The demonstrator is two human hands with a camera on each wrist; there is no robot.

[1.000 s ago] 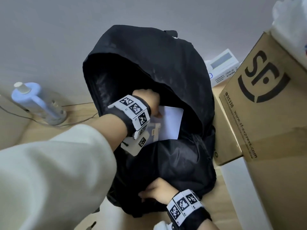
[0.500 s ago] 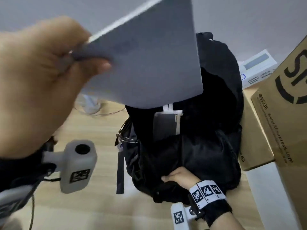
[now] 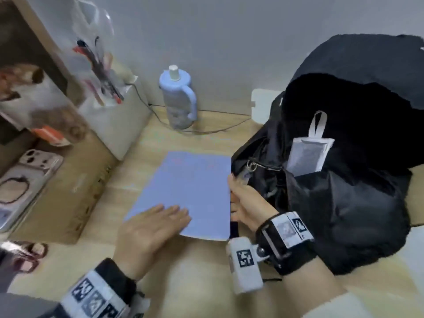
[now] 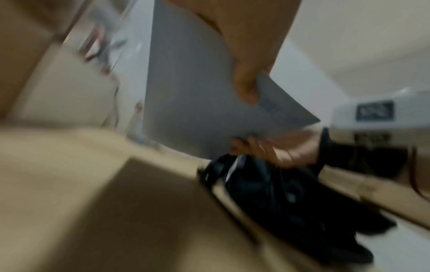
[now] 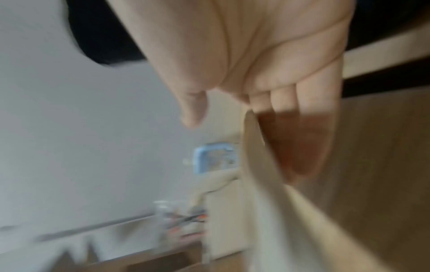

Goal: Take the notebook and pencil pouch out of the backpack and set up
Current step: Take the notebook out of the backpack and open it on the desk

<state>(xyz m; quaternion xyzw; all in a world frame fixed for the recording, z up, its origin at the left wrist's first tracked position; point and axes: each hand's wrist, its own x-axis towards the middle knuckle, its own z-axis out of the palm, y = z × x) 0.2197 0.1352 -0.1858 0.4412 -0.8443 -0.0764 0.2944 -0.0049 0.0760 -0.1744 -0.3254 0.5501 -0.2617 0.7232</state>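
Step in hand: notebook [image 3: 192, 191] out — lying flat on the counter [image 3: 206, 283], just left of the backpack [image 3: 344, 180]. Left hand [image 3: 146, 230] rests flat on its near corner, grip open; right hand [image 3: 247, 203] steadies its right edge, fingers hidden, grip cannot be told. Next, likely: reach into the backpack for the pencil pouch [image 3: 308, 154] — grey, standing in the opening. Count: one notebook, one pouch, one backpack.

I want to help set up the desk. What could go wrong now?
The notebook lies on the desk under the flat left hand, with the right hand at its edge. The backpack sits open right beside it and might slump onto it. The pouch is still inside. A cord trails by the bottle; a snag could tip it.
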